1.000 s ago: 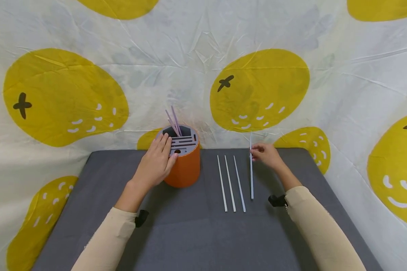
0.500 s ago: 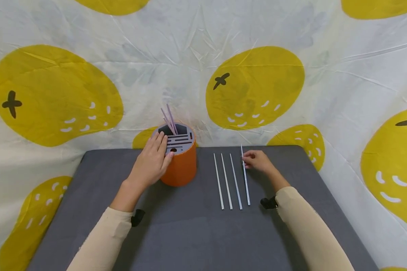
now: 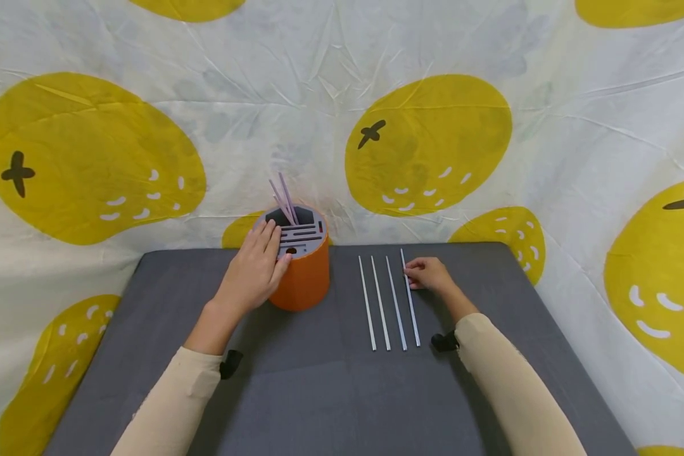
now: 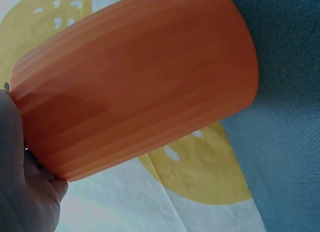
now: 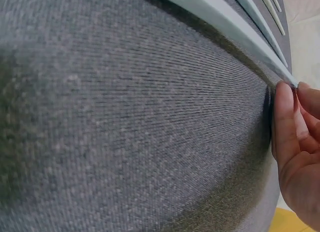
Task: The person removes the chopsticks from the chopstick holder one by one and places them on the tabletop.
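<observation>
My left hand (image 3: 251,266) lies with straight fingers over the left of the slotted grey top of an orange round knife holder (image 3: 302,286). In the left wrist view, the holder's ribbed side (image 4: 140,77) fills much of the picture, with the hand at its rim. My right hand (image 3: 430,275) pinches a pale, slim chopstick (image 3: 413,313) near its far end, between thumb and fingers. That chopstick lies close along the dark cloth, at the right end of a row with three other chopsticks (image 3: 380,304). The right wrist view shows its square shaft (image 5: 225,29) narrowing toward the fingertips (image 5: 284,92).
Several thin pinkish sticks (image 3: 285,199) lean in the holder's rear opening. A dark grey cloth covers the table (image 3: 330,399). Behind and beside it hangs a white curtain (image 3: 285,57) printed with large yellow fruit shapes.
The right hand has brought the chopstick left and down toward the cloth, closer to the other three and roughly parallel to them. The left hand stays on the holder.
</observation>
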`<control>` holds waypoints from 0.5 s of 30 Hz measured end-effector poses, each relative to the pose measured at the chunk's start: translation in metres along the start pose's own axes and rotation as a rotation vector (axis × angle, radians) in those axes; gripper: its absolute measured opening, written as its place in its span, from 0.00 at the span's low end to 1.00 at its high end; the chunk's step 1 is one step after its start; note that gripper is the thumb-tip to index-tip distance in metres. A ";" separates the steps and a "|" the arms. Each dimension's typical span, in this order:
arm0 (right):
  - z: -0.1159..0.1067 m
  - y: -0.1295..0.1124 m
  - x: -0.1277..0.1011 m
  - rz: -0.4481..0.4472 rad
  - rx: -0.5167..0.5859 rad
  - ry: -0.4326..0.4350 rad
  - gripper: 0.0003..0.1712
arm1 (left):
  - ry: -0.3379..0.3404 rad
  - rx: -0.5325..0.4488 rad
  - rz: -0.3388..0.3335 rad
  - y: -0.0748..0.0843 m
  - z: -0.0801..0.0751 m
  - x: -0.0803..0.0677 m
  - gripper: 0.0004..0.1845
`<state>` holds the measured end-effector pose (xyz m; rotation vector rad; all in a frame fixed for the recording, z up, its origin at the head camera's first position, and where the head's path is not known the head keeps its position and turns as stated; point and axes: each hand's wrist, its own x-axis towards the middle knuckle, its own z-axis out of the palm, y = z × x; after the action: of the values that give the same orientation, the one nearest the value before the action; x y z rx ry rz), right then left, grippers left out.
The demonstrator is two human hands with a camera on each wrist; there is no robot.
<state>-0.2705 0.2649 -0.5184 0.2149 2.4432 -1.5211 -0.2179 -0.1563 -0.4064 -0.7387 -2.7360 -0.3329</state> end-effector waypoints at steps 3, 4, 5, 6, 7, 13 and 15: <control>0.001 0.001 0.000 0.016 -0.008 0.002 0.18 | 0.010 0.003 0.005 -0.001 0.001 0.000 0.36; 0.001 0.000 0.000 0.022 -0.007 0.008 0.18 | 0.013 0.001 0.007 -0.001 0.001 0.001 0.36; 0.002 0.000 -0.001 0.024 -0.008 0.010 0.17 | 0.016 -0.001 0.008 -0.001 0.001 0.000 0.36; 0.002 -0.001 -0.002 0.027 -0.011 0.013 0.17 | 0.018 -0.002 0.008 0.000 0.001 0.000 0.36; 0.003 -0.001 -0.003 0.032 -0.011 0.017 0.17 | 0.019 -0.004 0.006 0.000 0.001 0.000 0.36; 0.007 -0.002 -0.005 0.060 -0.011 0.042 0.15 | 0.012 -0.009 -0.004 0.000 0.001 -0.001 0.35; 0.008 -0.001 -0.005 0.069 -0.012 0.053 0.14 | 0.009 -0.012 -0.005 0.001 0.002 -0.001 0.35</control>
<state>-0.2650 0.2572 -0.5195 0.3378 2.4573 -1.4893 -0.2170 -0.1557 -0.4082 -0.7311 -2.7302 -0.3536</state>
